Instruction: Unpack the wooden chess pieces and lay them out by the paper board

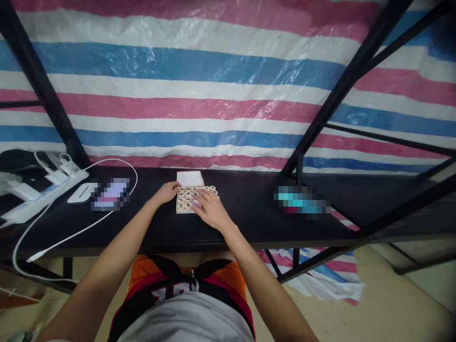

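Observation:
A small white box holds round cream Chinese chess pieces with dark characters, set in rows. Its white lid lies just behind it. My left hand is at the box's back left corner, its fingertips closed on the edge near the lid. Over the right part of the box lies my right hand, its fingers stretched and apart on the pieces, covering several of them. A few loose pieces show beyond the right fingers, by the box's back right corner.
The black table carries a blurred-out phone, a white flat device and a white power strip with cables on the left. A blurred-out turquoise object lies right. Black metal bars and a striped sheet stand behind.

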`<state>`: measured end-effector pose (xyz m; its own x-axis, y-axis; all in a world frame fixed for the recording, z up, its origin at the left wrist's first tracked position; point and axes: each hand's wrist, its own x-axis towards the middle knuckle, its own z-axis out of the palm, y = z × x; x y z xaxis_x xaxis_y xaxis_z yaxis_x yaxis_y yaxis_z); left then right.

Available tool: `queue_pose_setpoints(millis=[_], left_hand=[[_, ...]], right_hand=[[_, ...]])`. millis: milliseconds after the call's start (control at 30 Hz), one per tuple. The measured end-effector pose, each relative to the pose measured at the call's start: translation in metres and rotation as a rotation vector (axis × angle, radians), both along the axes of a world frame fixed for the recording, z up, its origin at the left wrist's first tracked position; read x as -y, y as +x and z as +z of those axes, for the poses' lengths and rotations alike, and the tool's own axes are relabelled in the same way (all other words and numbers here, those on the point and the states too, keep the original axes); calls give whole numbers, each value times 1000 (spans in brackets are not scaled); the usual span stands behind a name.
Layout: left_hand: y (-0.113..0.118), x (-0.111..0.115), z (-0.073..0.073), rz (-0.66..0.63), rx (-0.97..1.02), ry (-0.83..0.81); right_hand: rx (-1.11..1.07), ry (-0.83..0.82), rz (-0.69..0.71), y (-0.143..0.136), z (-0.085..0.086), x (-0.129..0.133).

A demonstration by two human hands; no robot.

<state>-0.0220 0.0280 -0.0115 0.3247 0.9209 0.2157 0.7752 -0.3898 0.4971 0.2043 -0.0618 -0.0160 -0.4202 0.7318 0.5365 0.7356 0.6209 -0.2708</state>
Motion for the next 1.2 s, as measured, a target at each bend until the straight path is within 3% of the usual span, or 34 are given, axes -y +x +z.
queue_pose_setpoints(millis=[167,333,567,1200], left_hand=[[0,0,1,-4,4,2],[0,-2,-1,-7,-2,1],[-1,-2,-2,-4,1,-6],[1,1,2,2,4,-11]], right_hand=[[112,-102,-27,-6,0,-1],[69,-17,-54,-5,2,0],[65,-22,112,-5,4,4],[44,-1,116,-6,0,-3]])
